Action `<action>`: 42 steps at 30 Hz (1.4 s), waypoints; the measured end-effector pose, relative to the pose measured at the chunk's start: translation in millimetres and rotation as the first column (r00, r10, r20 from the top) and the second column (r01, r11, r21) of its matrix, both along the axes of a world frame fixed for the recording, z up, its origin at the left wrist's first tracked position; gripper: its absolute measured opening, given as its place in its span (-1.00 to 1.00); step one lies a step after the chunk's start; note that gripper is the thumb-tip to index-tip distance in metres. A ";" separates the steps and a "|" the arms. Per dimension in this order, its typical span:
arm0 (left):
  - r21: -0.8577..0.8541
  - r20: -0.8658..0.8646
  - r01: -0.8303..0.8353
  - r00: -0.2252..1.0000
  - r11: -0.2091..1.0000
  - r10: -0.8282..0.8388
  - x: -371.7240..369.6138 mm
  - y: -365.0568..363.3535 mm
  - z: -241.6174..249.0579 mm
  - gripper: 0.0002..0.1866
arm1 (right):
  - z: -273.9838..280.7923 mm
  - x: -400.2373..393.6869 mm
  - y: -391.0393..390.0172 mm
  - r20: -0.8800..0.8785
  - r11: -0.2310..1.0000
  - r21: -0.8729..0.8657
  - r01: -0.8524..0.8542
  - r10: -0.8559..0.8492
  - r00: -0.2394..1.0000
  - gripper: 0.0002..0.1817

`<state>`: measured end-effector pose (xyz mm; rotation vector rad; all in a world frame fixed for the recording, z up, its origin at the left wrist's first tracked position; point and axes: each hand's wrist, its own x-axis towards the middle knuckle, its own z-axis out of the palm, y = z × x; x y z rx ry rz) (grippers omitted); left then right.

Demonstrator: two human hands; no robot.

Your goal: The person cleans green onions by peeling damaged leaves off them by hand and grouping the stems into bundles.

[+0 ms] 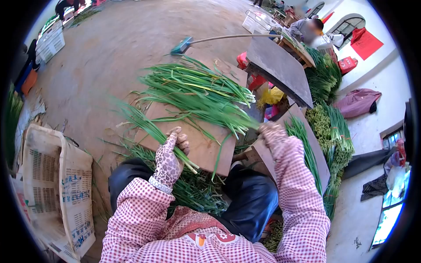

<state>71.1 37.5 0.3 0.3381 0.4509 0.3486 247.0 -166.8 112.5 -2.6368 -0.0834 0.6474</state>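
My left hand, in a spotted glove, is closed around a small bunch of chives; the pale cut ends point down toward my lap. My right hand, also gloved and blurred by motion, is at the right of the board with its fingers curled on blurred chive stalks that trail left over the pile. A large heap of chives lies across the wooden board before me, white ends to the right.
Leaf scraps cover the floor between my knees. At left stands a white plastic crate. More chives rest on a right-hand board, with bundles along the wall. A dark tabletop, a broom and a seated person are beyond.
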 end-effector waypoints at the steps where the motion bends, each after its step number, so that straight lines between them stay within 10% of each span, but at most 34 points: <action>1: 0.001 0.041 0.017 0.999 1.000 -0.017 -2.4 -0.2 -1.1 -0.80 | 17.3 -8.5 -5.9 0.061 0.931 0.343 0.126 -0.156 0.986 -0.73; 5: -0.096 0.012 0.027 1.000 0.995 -0.026 -3.3 -5.5 -2.9 -0.79 | 59.2 -17.8 -26.1 0.141 0.532 0.846 0.008 -0.238 0.961 -0.79; 7: -0.150 0.105 0.047 0.994 0.988 -0.031 -3.5 -10.9 -11.8 -0.80 | 42.8 -30.9 -24.0 0.213 0.582 0.813 0.024 -0.336 0.917 -0.80; 9: -0.198 0.124 0.124 0.987 0.972 -0.101 -6.3 -19.7 -19.3 -0.80 | 22.7 -35.4 -17.8 -0.012 0.902 0.352 0.248 -0.260 0.965 -0.86; 11: -0.235 0.094 0.219 0.975 0.947 -0.202 -14.9 -31.3 -24.1 -0.75 | -9.9 -41.2 -33.6 -0.292 0.713 0.568 0.411 -0.292 0.911 -0.88; 13: -0.147 0.110 0.332 0.942 0.932 -0.318 -22.7 -43.6 -18.3 -0.73 | -70.6 -29.6 -66.8 -0.469 0.007 0.860 0.510 0.403 0.786 -0.76; 15: -0.136 0.101 0.393 0.919 0.910 -0.382 -24.8 -55.2 -16.6 -0.68 | -55.1 -85.8 -43.5 -0.438 0.409 0.780 0.474 -0.183 0.880 -0.75; 22: -0.086 0.044 0.492 0.870 0.866 -0.490 -23.3 -61.8 -20.7 -0.68 | -93.6 -184.1 -9.2 -0.382 0.806 0.581 0.113 0.147 0.913 -0.71; 25: -0.074 0.090 0.327 0.943 0.942 -0.320 -17.8 -39.3 4.6 -0.79 | -114.8 -154.5 -14.4 -0.256 0.766 0.638 -0.081 0.309 0.916 -0.70; 28: 0.432 -0.066 -0.005 0.997 0.902 0.037 -11.4 6.4 38.8 -0.66 | -153.7 -83.7 -23.5 -0.414 0.723 0.624 0.297 -0.016 0.910 -0.69; 31: 0.483 0.031 -0.296 0.946 0.824 0.322 -1.3 27.1 35.2 -0.67 | -143.8 -26.2 -8.9 0.124 0.947 0.172 -0.272 0.253 0.960 -0.55; 37: -0.142 0.147 0.147 0.981 0.979 -0.125 -2.7 23.7 -0.1 -0.68 | -122.6 -19.6 22.1 0.111 0.901 -0.299 -0.314 0.360 0.926 -0.45; 39: -0.174 0.151 0.153 0.980 0.973 -0.128 -1.5 22.2 -0.1 -0.68 | -154.1 -8.4 8.0 0.188 0.712 -0.574 -0.405 0.596 0.780 -0.43; 42: -0.170 0.112 0.129 0.988 0.977 -0.111 -2.0 18.3 6.5 -0.68 | -138.5 16.6 18.1 0.190 0.764 -0.508 -0.397 0.549 0.814 -0.51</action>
